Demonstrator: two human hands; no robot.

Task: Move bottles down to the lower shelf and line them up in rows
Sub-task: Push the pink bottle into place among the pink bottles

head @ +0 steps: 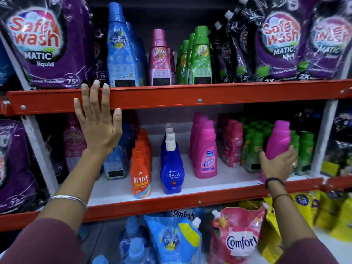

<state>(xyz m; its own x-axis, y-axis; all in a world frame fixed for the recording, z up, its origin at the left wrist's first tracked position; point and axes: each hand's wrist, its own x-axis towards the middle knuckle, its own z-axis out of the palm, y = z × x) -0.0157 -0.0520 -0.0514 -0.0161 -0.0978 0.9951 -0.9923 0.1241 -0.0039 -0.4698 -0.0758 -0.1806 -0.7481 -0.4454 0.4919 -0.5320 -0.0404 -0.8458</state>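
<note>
My right hand [278, 165] grips a plain pink bottle [279, 141] near its base, at the right front of the middle shelf [190, 187], in front of the green bottles [253, 149]. My left hand [97, 121] is raised with fingers spread, fingertips resting on the orange rail [190, 96] of the upper shelf. On that upper shelf stand a tall blue bottle [120, 50], a pink bottle [160, 60] and green bottles [198, 58]. The middle shelf holds rows of orange Revive [141, 172], blue Ujala [171, 168] and pink Vanish bottles [205, 155].
Purple Safewash pouches [43, 44] flank the upper shelf on both sides. Dark pouches and a blue bottle [114, 164] crowd the middle shelf's left. Below are Comfort pouches [238, 235], blue bottles and yellow packs [333, 212]. White shelf surface shows between the rows.
</note>
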